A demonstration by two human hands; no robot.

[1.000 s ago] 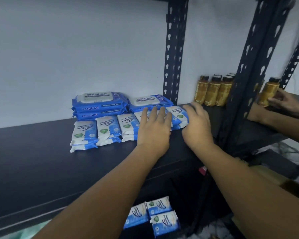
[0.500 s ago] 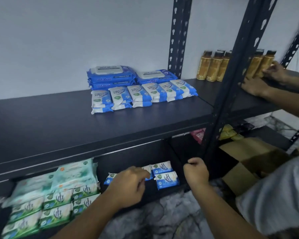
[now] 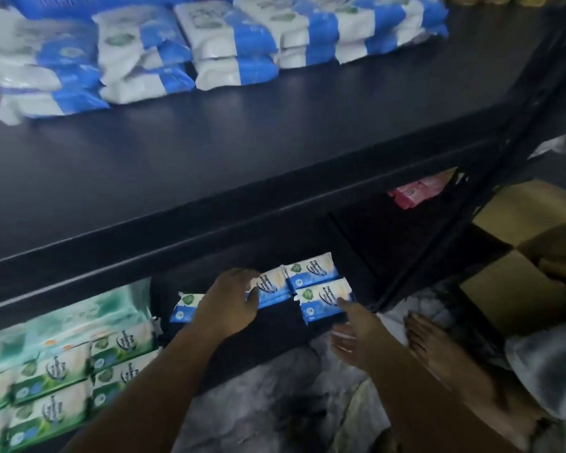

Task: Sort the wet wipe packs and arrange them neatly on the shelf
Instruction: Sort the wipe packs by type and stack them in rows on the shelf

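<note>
On the lower shelf lie several small blue-and-white wet wipe packs: one at the back right, one in front of it, one in the middle and one on the left. My left hand lies over the left and middle packs, its fingers and thumb curled on the middle pack's edge. My right hand reaches in with straight fingers, a fingertip touching the front right pack. A blurred row of stacked blue-and-white packs stands on the upper shelf.
Green-and-white wipe packs are stacked at the lower left. A pink pack lies deeper on the right. The black upright post rises right of my hands. A cardboard box and a bare foot are on the marbled floor.
The view dropped and moved closer to the lower shelf. My left hand settled onto the blue packs there. My right hand left the shelf edge, opened and reached the front right pack.
</note>
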